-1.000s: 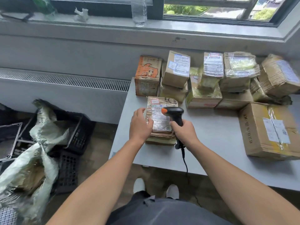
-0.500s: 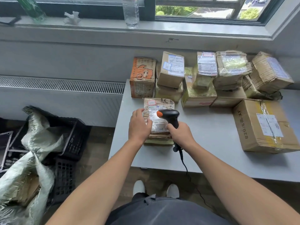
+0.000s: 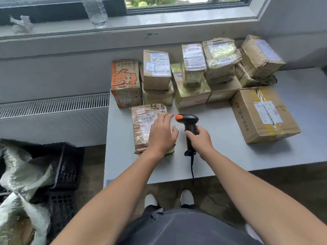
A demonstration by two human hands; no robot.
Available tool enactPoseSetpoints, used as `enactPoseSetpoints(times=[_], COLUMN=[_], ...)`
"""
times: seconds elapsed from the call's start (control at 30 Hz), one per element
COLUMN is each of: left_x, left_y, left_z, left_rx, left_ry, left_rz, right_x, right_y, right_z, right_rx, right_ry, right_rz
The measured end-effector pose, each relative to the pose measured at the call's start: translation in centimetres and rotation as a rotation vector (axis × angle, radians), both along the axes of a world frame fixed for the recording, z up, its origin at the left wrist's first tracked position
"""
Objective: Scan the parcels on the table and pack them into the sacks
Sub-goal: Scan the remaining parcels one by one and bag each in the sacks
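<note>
White woven sack (image 3: 21,174) draped over black plastic crates (image 3: 65,170), lower left, cut by frame edge; contents unclear. Tape-wrapped brown cardboard parcel (image 3: 145,128) on grey table (image 3: 221,156), near-left corner. Left hand (image 3: 161,135) flat on it, fingers straight. Right hand (image 3: 200,138) wrapped round black orange-tipped handheld scanner (image 3: 190,124), just beside the parcel.

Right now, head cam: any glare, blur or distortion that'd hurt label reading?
Head view: window daylight, soft shadows; tape glare washes the label on the parcel under the left hand and the plastic-wrapped parcel at the back; label print too soft to read; wide-angle bows the windowsill; barcode scanner in the right hand looks fairly crisp.
</note>
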State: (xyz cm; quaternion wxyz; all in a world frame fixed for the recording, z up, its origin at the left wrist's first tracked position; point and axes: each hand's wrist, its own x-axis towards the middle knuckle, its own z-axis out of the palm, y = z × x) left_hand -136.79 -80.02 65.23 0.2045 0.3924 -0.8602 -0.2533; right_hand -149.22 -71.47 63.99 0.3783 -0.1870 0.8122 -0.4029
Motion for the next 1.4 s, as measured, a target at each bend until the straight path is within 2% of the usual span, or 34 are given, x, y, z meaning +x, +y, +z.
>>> enactPoseSetpoints(times=[0.17, 0.47, 0.7, 0.9, 1.0, 1.13, 1.27, 1.4], left_x=[-2.9, -4.2, -2.0, 2.1, 4.8, 7.6, 8.9, 8.6], left_y=[1.9, 3.5, 1.2, -2.2, -3.6, -4.5, -4.0, -3.1], left_z=[-0.9, -2.3, -0.9, -0.2, -0.5, -1.3, -2.2, -2.9], left_rx=[0.016, 0.075, 0.036, -0.005, 0.057, 0.183, 0.336, 0.487], left_ry=[-0.040, -0.107, -0.042, 0.031, -0.033, -0.077, -0.115, -0.046], left_rz=[-0.154, -0.215, -0.115, 0.103, 0.257, 0.382, 0.415, 0.369], right_x=[-1.7, -3.0, -2.3, 1.5, 3.7, 5.5, 5.9, 5.4], right_y=[1.9, 4.3, 1.5, -3.6, -5.2, -6.0, -5.6, -4.9], right_z=[-1.8, -3.0, -0.9, 1.3, 1.3, 0.4, -1.5, -2.5], right_rx=[0.029, 0.067, -0.024, -0.142, -0.167, -0.104, -0.014, 0.016], right_ry=[0.022, 0.039, 0.174, 0.201, 0.175, 0.124, 0.073, -0.009], right_rz=[-0.114, -0.191, -0.197, -0.075, 0.011, 0.086, 0.107, 0.166])
